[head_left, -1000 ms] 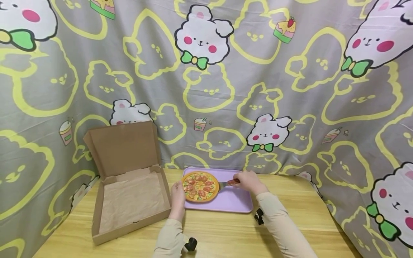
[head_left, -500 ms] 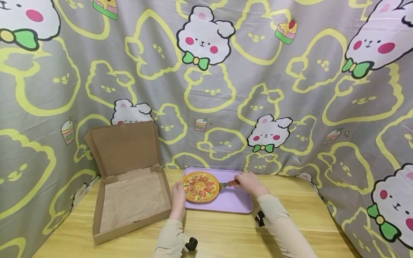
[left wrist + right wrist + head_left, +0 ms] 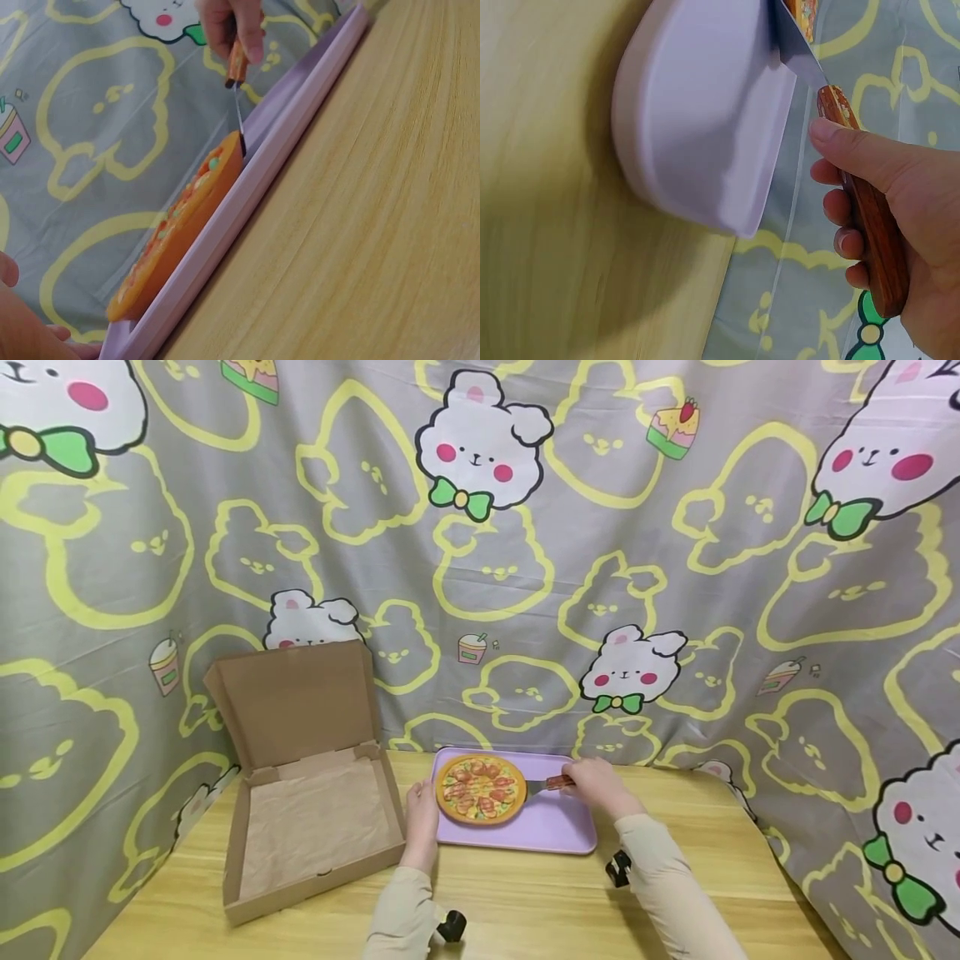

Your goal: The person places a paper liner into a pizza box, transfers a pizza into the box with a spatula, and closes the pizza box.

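A round toy pizza (image 3: 480,789) with an orange crust lies over the left half of a lilac tray (image 3: 558,827). The blade of a pizza server (image 3: 536,787) reaches under the crust's right edge. My right hand (image 3: 597,783) grips its reddish-brown wooden handle (image 3: 874,225), fingers curled round it and thumb along the top. In the left wrist view the crust (image 3: 199,217) shows above the tray's near rim. My left hand (image 3: 423,810) is at the tray's left end, fingertips right at the rim, thumb apart from the other fingers.
An open cardboard box (image 3: 311,877) lined with brown paper stands left of the tray, its lid (image 3: 300,697) raised at the back. A patterned curtain (image 3: 495,568) surrounds the wooden table (image 3: 540,902) behind and at both sides.
The pizza has shifted slightly right and back on the tray, together with the pizza server in my right hand. The whole head view has drifted a little. My left hand stays at the tray's end.
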`<state>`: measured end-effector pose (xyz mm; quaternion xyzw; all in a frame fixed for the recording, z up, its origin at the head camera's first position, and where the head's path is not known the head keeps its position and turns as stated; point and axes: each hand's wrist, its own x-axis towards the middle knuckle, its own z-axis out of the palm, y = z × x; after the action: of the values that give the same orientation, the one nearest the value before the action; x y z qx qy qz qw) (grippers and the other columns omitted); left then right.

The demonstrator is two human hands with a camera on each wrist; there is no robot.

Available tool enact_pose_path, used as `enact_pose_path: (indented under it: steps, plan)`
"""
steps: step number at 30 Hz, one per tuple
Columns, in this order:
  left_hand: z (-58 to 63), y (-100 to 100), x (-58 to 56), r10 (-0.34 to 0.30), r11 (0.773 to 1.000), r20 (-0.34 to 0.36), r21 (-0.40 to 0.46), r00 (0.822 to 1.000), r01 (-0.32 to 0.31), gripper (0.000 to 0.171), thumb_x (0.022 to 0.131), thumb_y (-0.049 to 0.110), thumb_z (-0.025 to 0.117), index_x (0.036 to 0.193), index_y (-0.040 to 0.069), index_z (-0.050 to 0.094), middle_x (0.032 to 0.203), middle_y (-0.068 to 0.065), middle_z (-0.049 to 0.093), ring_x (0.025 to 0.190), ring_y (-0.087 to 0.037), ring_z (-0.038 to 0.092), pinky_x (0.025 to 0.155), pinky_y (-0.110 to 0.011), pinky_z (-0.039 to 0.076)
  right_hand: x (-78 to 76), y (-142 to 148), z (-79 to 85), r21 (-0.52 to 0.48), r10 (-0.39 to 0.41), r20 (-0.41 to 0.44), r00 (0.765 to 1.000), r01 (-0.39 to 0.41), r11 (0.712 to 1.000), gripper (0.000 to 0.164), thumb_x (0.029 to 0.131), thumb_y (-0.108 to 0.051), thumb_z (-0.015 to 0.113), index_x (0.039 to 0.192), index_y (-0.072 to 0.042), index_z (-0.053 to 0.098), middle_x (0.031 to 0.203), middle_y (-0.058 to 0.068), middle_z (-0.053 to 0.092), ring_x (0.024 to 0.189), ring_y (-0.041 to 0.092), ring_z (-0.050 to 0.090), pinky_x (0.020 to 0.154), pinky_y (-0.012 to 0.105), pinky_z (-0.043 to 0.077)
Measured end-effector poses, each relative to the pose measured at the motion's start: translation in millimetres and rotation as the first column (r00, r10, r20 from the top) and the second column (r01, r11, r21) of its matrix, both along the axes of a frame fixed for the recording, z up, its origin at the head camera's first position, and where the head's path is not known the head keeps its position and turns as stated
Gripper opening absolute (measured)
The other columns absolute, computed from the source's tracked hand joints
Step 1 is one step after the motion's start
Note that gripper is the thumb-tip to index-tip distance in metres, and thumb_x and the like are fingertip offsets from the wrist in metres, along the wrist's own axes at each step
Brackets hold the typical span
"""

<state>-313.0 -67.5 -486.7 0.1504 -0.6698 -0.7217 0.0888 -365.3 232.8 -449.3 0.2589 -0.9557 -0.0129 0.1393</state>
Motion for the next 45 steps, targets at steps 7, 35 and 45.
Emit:
enact_pose_path:
  steps: [7, 35, 45]
  plan:
    - [0.8, 1.5, -0.6, -0.008, 1.0, 0.011, 0.003, 1.0, 0.008, 0.062, 0.106, 0.034, 0.029, 0.149, -0.009, 0.019, 0.153, -0.034, 0.023, 0.143, -0.048, 0.022, 0.119, -0.056, 0.018, 11.2, 20.0, 8.4, -0.087, -0.009, 0.007, 1.0, 0.01, 0.996, 0.021, 0.08, -0.027, 0.078, 0.073, -0.017, 0.06, 0.069, -0.002, 0.064, 0.063, 0.019, 0.059, 0.063, 0.038, 0.047]
    - [30.9, -10.7, 6.1, -0.069, 0.997, -0.099, 0.027, 0.993, 0.072, 0.06, 0.106, 0.027, 0.025, 0.149, -0.013, 0.015, 0.156, -0.033, 0.016, 0.145, -0.048, 0.015, 0.121, -0.056, 0.013, 37.4, 66.2, 34.2, -0.096, -0.05, 0.005, 0.999, 0.05, 0.994, 0.019, 0.083, -0.029, 0.075, 0.078, -0.017, 0.061, 0.064, -0.007, 0.055, 0.058, 0.011, 0.048, 0.054, 0.032, 0.037]
    - [68.4, -30.5, 18.1, -0.08, 0.997, -0.143, -0.006, 0.986, 0.08, 0.057, 0.105, 0.036, 0.031, 0.149, -0.002, 0.027, 0.145, -0.028, 0.041, 0.132, -0.047, 0.043, 0.107, -0.059, 0.035, 34.8, 66.5, 36.7, -0.103, -0.041, 0.001, 0.999, 0.041, 0.994, 0.017, 0.082, -0.03, 0.076, 0.081, -0.017, 0.065, 0.066, -0.007, 0.058, 0.059, 0.012, 0.052, 0.054, 0.032, 0.04]
